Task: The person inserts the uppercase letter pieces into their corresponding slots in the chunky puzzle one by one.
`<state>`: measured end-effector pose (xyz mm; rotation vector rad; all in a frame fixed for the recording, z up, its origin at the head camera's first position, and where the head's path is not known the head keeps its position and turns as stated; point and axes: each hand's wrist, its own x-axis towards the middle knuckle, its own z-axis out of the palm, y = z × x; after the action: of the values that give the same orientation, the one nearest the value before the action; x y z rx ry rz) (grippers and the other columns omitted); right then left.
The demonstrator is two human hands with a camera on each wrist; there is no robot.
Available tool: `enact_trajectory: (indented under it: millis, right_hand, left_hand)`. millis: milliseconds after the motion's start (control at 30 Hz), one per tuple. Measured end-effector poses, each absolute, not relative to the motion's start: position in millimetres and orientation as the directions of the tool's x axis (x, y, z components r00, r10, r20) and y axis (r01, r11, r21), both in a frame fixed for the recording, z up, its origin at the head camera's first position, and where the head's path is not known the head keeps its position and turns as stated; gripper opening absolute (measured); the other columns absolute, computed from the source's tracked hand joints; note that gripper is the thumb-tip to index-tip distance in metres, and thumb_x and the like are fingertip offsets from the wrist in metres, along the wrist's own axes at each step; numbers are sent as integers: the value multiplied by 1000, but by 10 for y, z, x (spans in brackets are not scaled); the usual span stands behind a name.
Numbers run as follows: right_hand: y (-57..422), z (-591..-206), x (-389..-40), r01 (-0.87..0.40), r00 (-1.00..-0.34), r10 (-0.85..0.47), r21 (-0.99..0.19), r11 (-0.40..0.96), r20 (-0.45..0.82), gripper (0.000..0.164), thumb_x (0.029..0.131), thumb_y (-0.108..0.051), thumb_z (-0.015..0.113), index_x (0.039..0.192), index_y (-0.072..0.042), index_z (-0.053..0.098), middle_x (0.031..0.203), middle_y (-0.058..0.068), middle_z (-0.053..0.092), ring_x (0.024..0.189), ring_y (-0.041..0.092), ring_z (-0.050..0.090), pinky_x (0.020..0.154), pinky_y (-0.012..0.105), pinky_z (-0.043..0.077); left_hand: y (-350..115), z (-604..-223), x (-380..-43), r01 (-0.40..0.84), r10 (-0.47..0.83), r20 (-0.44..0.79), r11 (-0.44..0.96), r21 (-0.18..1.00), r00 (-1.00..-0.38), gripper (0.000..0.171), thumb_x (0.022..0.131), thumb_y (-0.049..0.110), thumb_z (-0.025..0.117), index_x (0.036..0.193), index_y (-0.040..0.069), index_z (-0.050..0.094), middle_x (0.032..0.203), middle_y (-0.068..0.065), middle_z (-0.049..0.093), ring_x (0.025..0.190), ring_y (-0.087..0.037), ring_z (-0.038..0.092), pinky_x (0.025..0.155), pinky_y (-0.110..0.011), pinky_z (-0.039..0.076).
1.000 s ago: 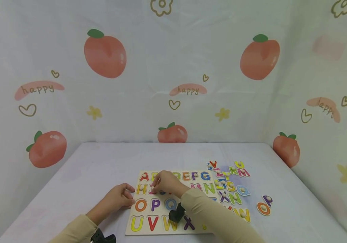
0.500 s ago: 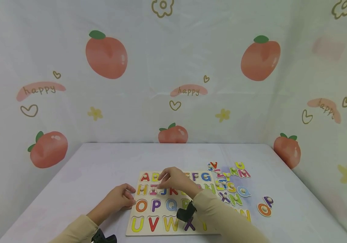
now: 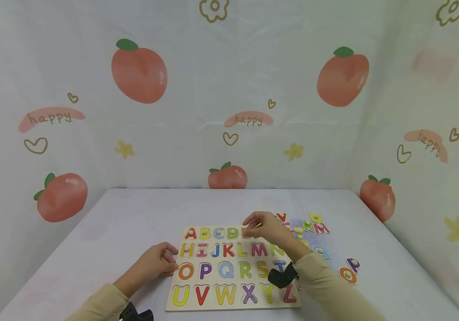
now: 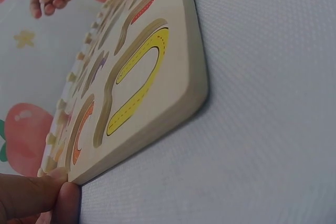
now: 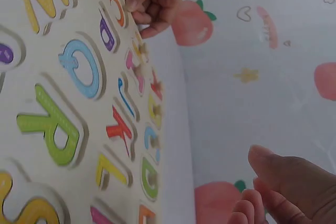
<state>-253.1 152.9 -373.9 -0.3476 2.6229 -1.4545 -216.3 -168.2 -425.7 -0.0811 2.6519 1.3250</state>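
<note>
A wooden alphabet puzzle board (image 3: 197, 306) lies on the table. Knobbed letters fill the visible part of its back row, and H (image 3: 187, 250) and I (image 3: 202, 250) sit in the second row. From J onward the visible slots show printed letters without knobs. At the board's left edge my left hand (image 3: 157, 259) grips it; the left wrist view shows thumb and finger (image 4: 66, 203) meeting at the rim. Above the back row, near E, hovers my right hand (image 3: 267, 228), fingers loosely bent around nothing. It hides F and G in the head view.
Right of the board lie several loose letter pieces, among them a pink M (image 3: 321, 228), a blue Q (image 3: 320, 251), an orange O (image 3: 347, 275) and a purple P (image 3: 352, 265). Other loose pieces are behind my right arm. A printed cloth (image 3: 181, 147) hangs behind the table.
My right hand has let go of the letter I, which stays in its slot, and has moved right along the back of the board. My left hand keeps its place.
</note>
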Motion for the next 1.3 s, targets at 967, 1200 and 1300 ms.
enact_trajectory:
  millis: [967,1200,1300]
  right_hand:
    - [2660,-4002,-2790,-50,-999,-35,-824,564,37,34,90,-21,68,116,0,62,101,10,63,90,19,59,80,31,53]
    - [2521,-4020,-2984,-29,-999,-31,-814,580,13,32,91,-20,67,115,1,62,106,16,64,91,24,59,81,33,52]
    - [2475,-4046,-3036,1,-1000,-15,-805,593,-12,31,91,-22,68,113,0,63,107,17,65,87,23,61,76,30,52]
  left_hand:
    - [-1688,-4281,-2186,-127,29,-181,603,787,-983,37,77,0,76,109,-4,58,80,-8,58,65,-15,57,60,-28,54]
    - [-1693,-4299,-2193,-130,26,-182,604,786,-983,37,77,0,77,109,-3,58,79,-8,58,64,-15,58,60,-28,54]
    - [-1688,-4286,-2185,-133,23,-184,605,785,-983,37,76,0,76,108,-3,58,79,-8,58,64,-15,58,60,-28,54]
